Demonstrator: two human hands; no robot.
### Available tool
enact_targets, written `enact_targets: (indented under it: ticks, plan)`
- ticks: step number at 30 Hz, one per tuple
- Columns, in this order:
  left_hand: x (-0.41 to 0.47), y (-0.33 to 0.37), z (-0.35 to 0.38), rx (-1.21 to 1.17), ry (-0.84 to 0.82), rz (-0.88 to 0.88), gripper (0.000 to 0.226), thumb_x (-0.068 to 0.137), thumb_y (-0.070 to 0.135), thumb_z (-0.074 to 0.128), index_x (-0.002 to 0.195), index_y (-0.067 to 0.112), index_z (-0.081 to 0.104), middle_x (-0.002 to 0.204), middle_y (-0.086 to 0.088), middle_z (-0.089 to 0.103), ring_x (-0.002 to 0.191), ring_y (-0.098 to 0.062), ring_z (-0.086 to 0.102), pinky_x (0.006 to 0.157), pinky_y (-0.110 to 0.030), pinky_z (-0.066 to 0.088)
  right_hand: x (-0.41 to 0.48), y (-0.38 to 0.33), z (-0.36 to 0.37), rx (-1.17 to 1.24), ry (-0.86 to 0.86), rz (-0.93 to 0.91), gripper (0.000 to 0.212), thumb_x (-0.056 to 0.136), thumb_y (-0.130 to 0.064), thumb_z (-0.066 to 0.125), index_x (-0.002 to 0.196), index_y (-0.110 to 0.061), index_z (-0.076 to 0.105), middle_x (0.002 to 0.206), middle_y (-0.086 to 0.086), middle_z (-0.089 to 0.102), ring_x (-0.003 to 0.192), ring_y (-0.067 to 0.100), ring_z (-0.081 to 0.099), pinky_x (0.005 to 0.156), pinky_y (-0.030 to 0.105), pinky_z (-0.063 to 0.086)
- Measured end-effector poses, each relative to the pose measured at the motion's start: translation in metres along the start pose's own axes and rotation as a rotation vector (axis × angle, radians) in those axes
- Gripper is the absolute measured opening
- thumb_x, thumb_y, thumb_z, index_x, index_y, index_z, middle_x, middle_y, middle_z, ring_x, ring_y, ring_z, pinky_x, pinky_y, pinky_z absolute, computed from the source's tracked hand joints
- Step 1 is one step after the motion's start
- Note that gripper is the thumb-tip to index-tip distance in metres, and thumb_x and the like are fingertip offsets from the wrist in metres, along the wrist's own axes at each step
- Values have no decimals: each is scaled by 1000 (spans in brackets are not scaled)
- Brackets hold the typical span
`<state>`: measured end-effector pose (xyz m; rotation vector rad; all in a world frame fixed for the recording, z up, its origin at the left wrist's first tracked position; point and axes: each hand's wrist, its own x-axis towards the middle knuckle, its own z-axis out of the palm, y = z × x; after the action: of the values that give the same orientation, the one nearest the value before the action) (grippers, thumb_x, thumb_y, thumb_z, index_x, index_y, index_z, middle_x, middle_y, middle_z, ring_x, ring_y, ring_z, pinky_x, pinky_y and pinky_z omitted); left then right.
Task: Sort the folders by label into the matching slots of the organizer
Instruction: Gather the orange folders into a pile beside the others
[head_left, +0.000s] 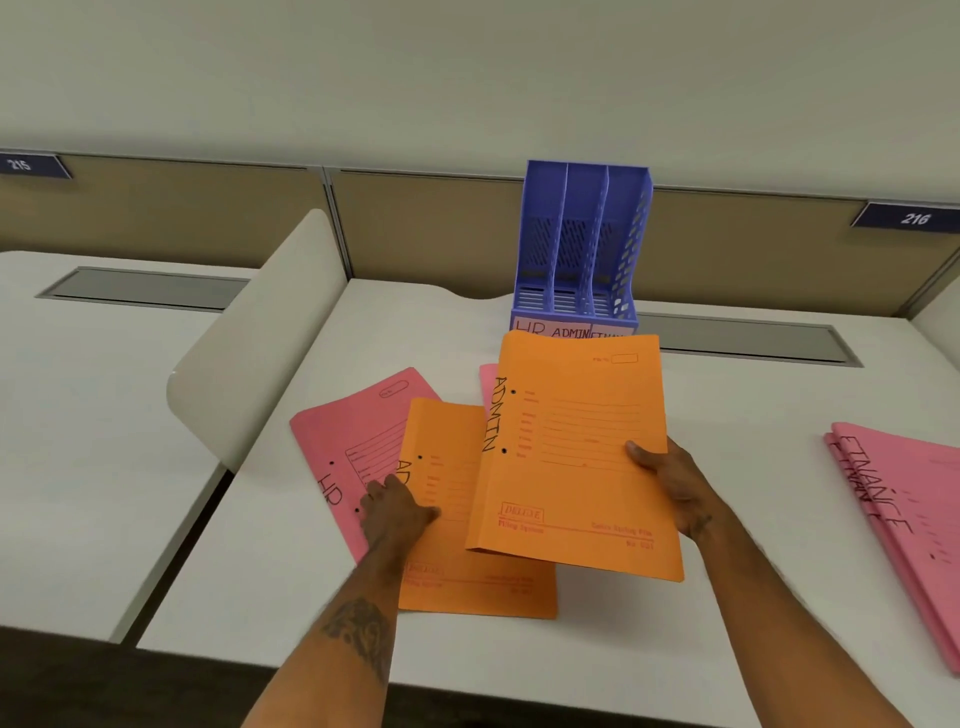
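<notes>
ADMIN folder (576, 457) was held above the table (753, 415) before the organizer (579, 244), clamped in the right hand (675, 488); left hand (395, 512) was pressed flat on another. Misfiling into HP was risked by the partly hidden slot labels.

Matt orange card folder (582, 457), matt pink card folder (353, 441), perforated purple plastic organizer (582, 244), smooth white desk (753, 519)

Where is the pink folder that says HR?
The pink HR folder lies flat on the white desk, left of centre in the head view, partly under an orange folder, with the left hand resting on both.
</notes>
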<state>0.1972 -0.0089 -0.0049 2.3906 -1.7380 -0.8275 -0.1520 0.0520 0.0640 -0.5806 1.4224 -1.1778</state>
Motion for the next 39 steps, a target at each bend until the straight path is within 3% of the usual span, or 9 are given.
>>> enact_targets:
  ticks: [4, 9, 14, 17, 21, 25, 28, 30, 39]
  plan:
    - [9, 3, -6, -217, -43, -43, 63, 77, 24, 82, 125, 6, 45, 132, -17, 42, 115, -40, 54, 92, -46, 51, -5, -1, 1, -16, 6, -6, 40, 88, -23, 68, 127, -19, 58, 116, 11, 69, 100, 36, 68, 81, 56, 55]
    - [21, 9, -46, -315, -10, 35, 28, 81, 23, 74, 100, 8, 61, 107, -13, 66, 92, -31, 64, 83, -42, 55, -8, -11, 5, -40, 19, -27, 39, 89, -22, 67, 126, -17, 58, 114, 11, 70, 99, 35, 68, 76, 51, 57]
    - [10, 29, -124, -265, 121, 194, 23, 92, 32, 61, 105, 13, 59, 100, -5, 62, 90, -25, 59, 76, -36, 45, -6, -25, 3, -39, 32, -79, 40, 89, -21, 67, 127, -16, 57, 114, 11, 69, 98, 35, 68, 81, 54, 56]
    - [13, 28, -170, -213, 220, 228, 29, 93, 34, 58, 114, 13, 61, 108, -10, 66, 99, -31, 62, 86, -42, 48, -5, -29, 1, -37, 52, -101, 41, 89, -20, 67, 129, -15, 57, 117, 13, 68, 99, 36, 67, 85, 58, 53]
    - [8, 28, -222, -320, 297, 266, 28, 94, 30, 58, 115, 12, 64, 107, -12, 68, 96, -33, 65, 91, -49, 50, -9, -31, 2, -26, 66, -132, 41, 90, -19, 66, 129, -14, 57, 115, 12, 68, 97, 34, 68, 76, 49, 57]
    - [-7, 33, -243, -607, 187, 327, 21, 95, 28, 59, 108, 15, 68, 97, -8, 73, 84, -29, 71, 83, -47, 57, -10, -28, 5, -23, 56, -140, 41, 90, -19, 66, 130, -12, 57, 116, 13, 68, 98, 34, 67, 79, 51, 56]
    - [-16, 44, -230, -771, 40, 321, 19, 97, 23, 60, 107, 9, 67, 91, -11, 74, 75, -27, 72, 67, -37, 58, -12, -27, 13, -11, 26, -137, 41, 89, -20, 67, 129, -13, 57, 117, 13, 67, 98, 33, 67, 79, 49, 56]
    - [-22, 54, -209, -840, -47, 319, 20, 97, 22, 61, 110, 7, 66, 93, -13, 74, 77, -27, 72, 66, -35, 58, -15, -29, 20, -4, 0, -137, 43, 89, -21, 67, 130, -13, 56, 117, 13, 67, 99, 33, 67, 78, 48, 57]
    - [-37, 61, -112, -953, -336, 298, 28, 100, 26, 55, 122, 9, 59, 106, -15, 74, 95, -36, 72, 87, -59, 55, -29, -28, 29, 70, -139, -156, 46, 90, -37, 63, 131, -18, 55, 118, 13, 68, 104, 37, 67, 89, 62, 50]
